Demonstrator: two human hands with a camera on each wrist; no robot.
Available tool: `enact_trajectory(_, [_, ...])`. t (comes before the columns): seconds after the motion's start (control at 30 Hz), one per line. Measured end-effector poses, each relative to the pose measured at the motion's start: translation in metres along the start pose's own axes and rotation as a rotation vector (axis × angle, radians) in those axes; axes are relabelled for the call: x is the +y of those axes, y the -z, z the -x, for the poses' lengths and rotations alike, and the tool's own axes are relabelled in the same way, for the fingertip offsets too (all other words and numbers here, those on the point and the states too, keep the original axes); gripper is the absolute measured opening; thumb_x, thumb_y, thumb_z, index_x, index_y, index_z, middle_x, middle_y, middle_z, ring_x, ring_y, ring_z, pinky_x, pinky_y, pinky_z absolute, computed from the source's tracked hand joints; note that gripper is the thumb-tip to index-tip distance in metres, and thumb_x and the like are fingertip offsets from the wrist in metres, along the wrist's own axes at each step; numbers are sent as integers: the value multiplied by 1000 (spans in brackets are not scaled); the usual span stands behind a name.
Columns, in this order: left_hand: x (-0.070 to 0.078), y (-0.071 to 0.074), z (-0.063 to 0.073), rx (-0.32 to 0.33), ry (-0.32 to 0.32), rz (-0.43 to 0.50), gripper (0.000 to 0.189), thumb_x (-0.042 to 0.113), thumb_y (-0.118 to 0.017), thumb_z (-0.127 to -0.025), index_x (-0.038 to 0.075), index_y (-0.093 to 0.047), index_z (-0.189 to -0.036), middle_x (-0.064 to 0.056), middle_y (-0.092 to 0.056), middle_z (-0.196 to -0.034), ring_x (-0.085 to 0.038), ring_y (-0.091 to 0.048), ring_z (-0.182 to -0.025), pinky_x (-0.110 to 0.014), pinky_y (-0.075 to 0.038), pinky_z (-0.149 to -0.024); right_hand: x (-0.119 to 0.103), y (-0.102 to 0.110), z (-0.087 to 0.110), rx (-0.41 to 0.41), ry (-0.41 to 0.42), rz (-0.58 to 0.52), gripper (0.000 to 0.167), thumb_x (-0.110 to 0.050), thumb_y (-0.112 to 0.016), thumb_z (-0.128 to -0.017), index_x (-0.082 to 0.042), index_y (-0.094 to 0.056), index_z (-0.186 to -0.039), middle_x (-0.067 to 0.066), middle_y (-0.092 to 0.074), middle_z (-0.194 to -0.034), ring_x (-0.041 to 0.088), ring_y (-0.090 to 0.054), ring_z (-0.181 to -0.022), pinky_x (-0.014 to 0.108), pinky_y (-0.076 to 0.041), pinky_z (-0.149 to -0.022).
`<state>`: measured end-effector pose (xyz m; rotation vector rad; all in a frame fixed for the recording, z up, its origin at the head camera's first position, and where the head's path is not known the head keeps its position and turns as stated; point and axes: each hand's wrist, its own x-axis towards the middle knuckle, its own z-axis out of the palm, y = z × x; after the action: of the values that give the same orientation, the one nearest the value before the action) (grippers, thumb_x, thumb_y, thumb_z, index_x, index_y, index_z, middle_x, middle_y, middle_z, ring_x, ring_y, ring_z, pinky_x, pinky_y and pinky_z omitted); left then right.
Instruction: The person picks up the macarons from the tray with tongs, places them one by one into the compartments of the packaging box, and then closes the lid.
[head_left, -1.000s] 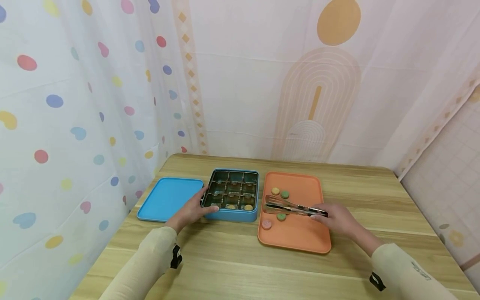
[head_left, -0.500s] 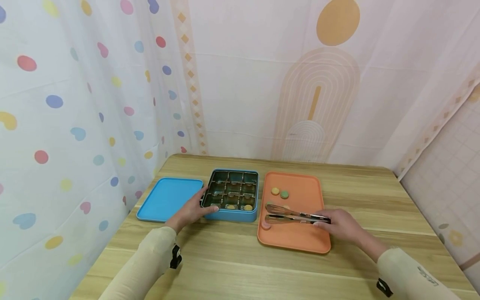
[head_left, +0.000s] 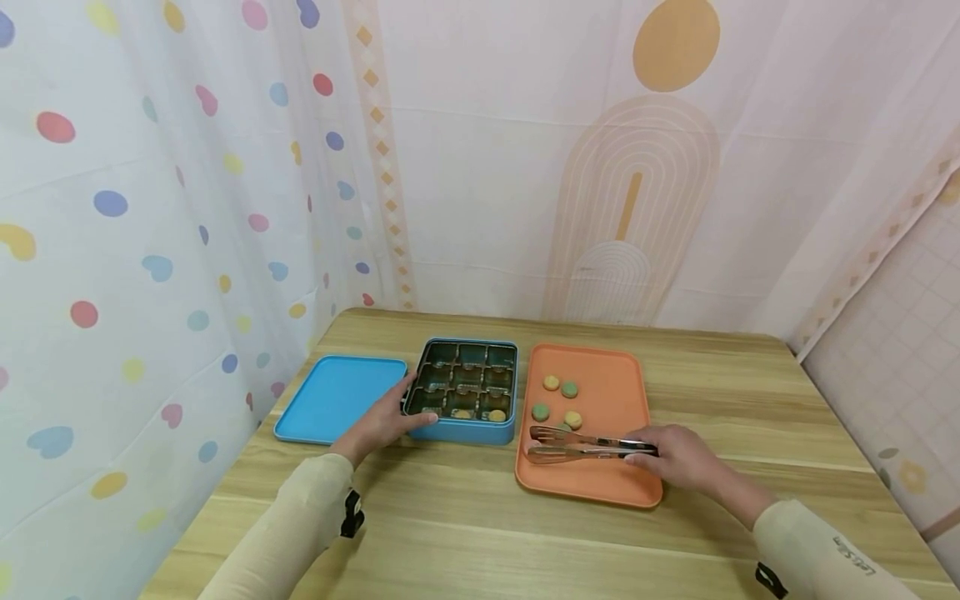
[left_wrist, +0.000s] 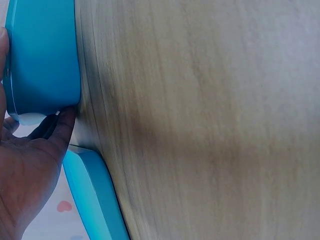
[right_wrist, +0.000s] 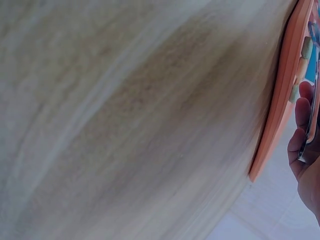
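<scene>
My left hand [head_left: 384, 423] grips the front left corner of a blue box [head_left: 472, 431], its thumb across the front rim. Inside, a clear divided insert [head_left: 467, 375] has yellow macarons [head_left: 497, 415] in the front middle and front right compartments. The front left one is partly hidden by my thumb. My right hand [head_left: 681, 454] holds metal tongs [head_left: 585, 453] over the orange tray [head_left: 611, 483]. Their tips lie over a pink macaron, mostly covered. Nearby on the tray are yellow macarons [head_left: 551, 382] and green macarons [head_left: 570, 389], one partly hidden behind the tongs.
A blue lid [head_left: 343, 402] lies left of the box, close to my left hand. The box and tray stand side by side with a narrow gap on the wooden table [head_left: 450, 533]. Patterned curtains [head_left: 480, 167] hang behind and to the left.
The tongs have moved toward the front of the tray, away from the green and yellow macarons to the pink one. My left hand and the box have stayed still.
</scene>
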<state>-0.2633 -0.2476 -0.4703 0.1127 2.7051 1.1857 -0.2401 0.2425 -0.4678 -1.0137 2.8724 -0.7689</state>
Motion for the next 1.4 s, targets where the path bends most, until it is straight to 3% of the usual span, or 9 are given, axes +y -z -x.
enact_trajectory(0.47, [1,0,0,-1,1,-4,100,47,-71,-91,12,-9,-161,-23,-10,-163,-47,-14,-146,-66,-24,-110,6,-6,2,76,87,124,26,-27,-70,-94,-9,-74,-113,0,-73,-100,7,-65,-83,32,-52,-67])
enact_trajectory(0.7, [-2,-1,-2,7,-4,-11,101,48,-71,-90,13,-10,-161,-22,-11,-163,-47,-14,-146,-65,-24,-111,7,-5,2,100,81,129,27,-28,-71,-93,-10,-75,-113,-1,-74,-99,3,-62,-78,30,-50,-65])
enact_trajectory(0.93, [-3,-1,-2,8,-6,-16,101,49,-71,-90,12,-10,-161,-22,-11,-163,-47,-15,-146,-65,-24,-111,5,-3,3,109,69,85,23,-27,-71,-93,-12,-75,-110,-15,-64,-82,-3,-44,-61,22,-39,-56])
enact_trajectory(1.13, [-2,0,-1,6,-10,-13,101,48,-71,-90,11,-10,-161,-23,-11,-163,-47,-14,-146,-65,-24,-111,5,-2,4,135,87,89,20,-26,-72,-92,-13,-76,-107,-19,-57,-76,-4,-41,-58,21,-36,-54])
enact_trajectory(1.4, [0,0,0,6,-9,-16,101,48,-71,-90,11,-10,-161,-23,-11,-163,-47,-15,-146,-66,-24,-110,5,0,3,173,100,105,19,-23,-76,-88,-12,-76,-104,-16,-63,-80,-3,-43,-62,22,-39,-56])
